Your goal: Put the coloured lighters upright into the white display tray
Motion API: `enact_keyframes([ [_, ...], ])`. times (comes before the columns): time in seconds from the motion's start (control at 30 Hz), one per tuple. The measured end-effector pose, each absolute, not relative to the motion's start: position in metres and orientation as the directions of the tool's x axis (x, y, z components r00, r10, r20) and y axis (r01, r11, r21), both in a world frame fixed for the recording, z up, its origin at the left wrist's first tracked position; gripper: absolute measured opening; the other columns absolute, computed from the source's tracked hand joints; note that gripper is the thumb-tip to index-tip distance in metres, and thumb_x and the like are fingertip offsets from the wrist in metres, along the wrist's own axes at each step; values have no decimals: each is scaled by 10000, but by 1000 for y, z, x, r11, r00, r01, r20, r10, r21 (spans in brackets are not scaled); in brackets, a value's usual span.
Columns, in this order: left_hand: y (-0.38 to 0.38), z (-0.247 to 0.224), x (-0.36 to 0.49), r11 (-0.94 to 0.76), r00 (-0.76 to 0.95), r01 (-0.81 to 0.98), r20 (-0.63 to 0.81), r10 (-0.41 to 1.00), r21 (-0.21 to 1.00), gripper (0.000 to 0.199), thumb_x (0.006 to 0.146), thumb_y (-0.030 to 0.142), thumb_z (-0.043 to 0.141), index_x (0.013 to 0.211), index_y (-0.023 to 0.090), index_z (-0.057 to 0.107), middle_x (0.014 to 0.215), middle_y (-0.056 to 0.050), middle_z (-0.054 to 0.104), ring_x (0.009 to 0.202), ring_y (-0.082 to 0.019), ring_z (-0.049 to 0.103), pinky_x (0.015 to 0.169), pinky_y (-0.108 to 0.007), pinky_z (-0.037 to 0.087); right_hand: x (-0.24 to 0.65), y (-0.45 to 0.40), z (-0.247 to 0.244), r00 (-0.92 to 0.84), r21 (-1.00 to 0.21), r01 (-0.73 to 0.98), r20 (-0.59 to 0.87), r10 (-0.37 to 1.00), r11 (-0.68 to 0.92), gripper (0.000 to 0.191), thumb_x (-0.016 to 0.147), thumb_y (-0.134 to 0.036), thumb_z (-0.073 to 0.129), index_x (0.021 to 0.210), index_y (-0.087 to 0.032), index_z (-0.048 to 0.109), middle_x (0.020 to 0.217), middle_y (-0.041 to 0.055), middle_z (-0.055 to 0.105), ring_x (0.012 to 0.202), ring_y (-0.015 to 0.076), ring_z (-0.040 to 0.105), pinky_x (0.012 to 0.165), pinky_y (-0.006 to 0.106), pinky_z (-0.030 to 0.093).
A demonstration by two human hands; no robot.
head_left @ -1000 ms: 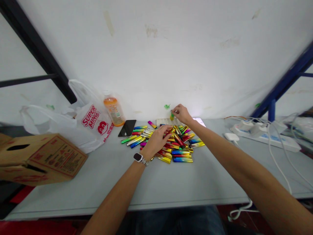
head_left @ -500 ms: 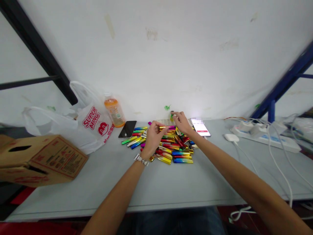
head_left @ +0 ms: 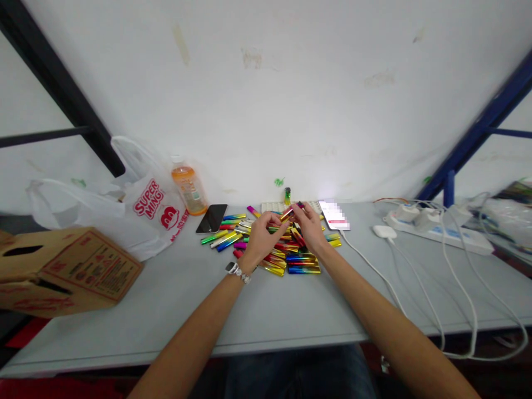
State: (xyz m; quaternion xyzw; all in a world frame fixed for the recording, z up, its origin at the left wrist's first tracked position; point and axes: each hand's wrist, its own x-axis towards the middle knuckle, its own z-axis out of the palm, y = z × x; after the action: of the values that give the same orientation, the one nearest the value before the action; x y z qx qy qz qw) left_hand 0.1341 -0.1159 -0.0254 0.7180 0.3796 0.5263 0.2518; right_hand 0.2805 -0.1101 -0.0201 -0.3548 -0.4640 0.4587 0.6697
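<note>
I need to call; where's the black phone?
In the head view, the black phone lies left of centre, between the orange bottle and the colourful pile.

Over the counter (head_left: 286, 321), the left grip (head_left: 263, 237) is pinching, fingers arching and thumb stretching toward the right grip (head_left: 308, 226), which is bending its fingers inward close beside it. The left forearm (head_left: 199, 327) and right forearm (head_left: 369, 302) are slanting inward across the counter's near edge.

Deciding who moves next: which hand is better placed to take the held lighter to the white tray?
Probably the right hand: its fingers are at the held lighter's far end, nearer the white tray and upright lighter. The left hand is at the near end, farther from the tray.
</note>
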Motion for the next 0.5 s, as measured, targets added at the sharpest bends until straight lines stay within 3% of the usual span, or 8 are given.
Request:
enact_keyframes([
  [0.17,-116,-19,129,-661,140,417,675,725,624,233,957,324,576,764,194,574,841,-33,653,845,-177,617,825,-328,482,286,-122,-17,97,-860,-449,225,969,245,360,765,-502,735,964,-257,562,672,-74,569,566,102,546,503,206,450],
  [0.33,-115,-20,129,-695,202,436,690,695,572,244,970,286,546,743,196,556,809,-19,624,795,-164,588,777,-307,467,285,-129,-18,9,-920,-355,172,985,164,444,751,-526,776,969,-277,481,533,-140,406,377,49,309,335,140,189],
  [0.4,-116,-20,129,-699,219,440,688,692,563,231,965,258,544,743,196,556,795,-13,613,777,-160,576,768,-301,466,283,-130,-20,25,-939,-285,195,981,194,477,754,-569,766,924,-279,428,519,-148,413,349,47,302,318,142,185],
  [0.5,-117,-19,129,-696,228,441,679,697,566,211,963,238,541,759,195,569,803,-13,616,782,-158,577,777,-299,469,280,-130,-23,17,-947,-206,249,968,247,450,793,-631,697,923,-268,465,594,-107,503,383,70,412,306,163,258],
])
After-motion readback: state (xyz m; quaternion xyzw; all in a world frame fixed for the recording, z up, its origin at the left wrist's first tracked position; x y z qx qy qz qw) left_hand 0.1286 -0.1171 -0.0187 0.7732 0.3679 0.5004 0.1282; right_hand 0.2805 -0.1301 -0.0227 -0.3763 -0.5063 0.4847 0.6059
